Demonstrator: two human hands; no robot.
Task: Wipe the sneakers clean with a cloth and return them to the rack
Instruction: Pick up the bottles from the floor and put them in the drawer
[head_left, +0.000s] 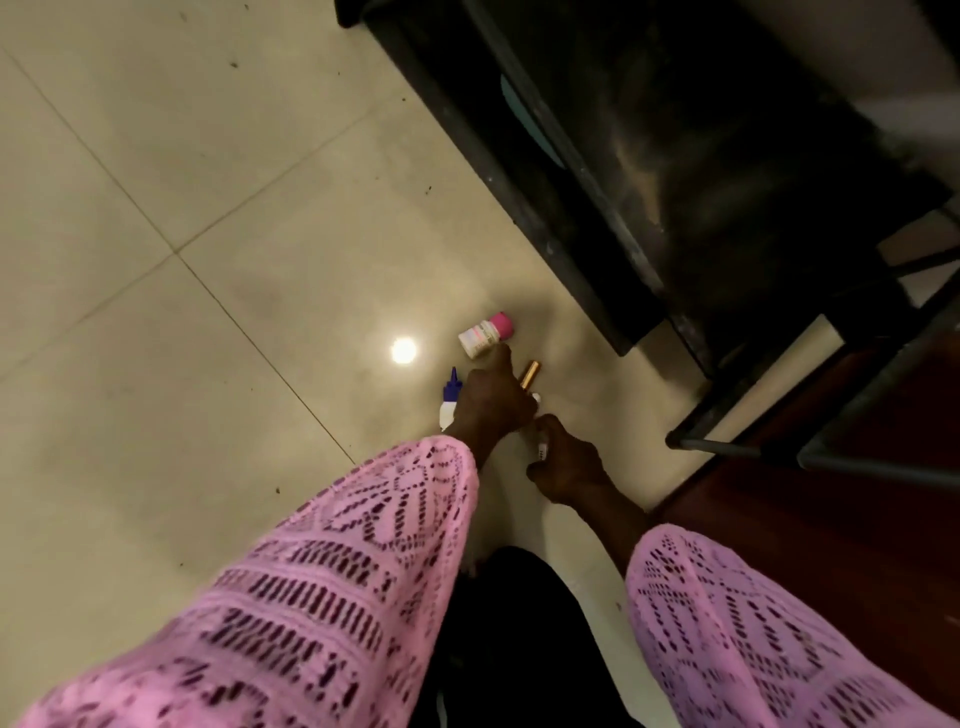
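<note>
No sneaker or cloth is in view. My left hand (488, 400) reaches down to the floor among small toiletries, and one finger touches a white jar with a pink lid (485, 332) lying on its side. A gold tube (530, 374) pokes out from behind that hand, and whether the hand grips it is hidden. My right hand (566, 467) is close beside the left and curls round a small white tube (543, 451). The black shoe rack (649, 156) stands at the upper right, with its shelves dark and blurred.
A white bottle with a blue nozzle (449, 402) lies left of my left hand. A ceiling light reflects off the beige floor tiles (156, 208). The rack's thin metal legs (727, 447) and a reddish-brown surface (831, 519) sit at the right.
</note>
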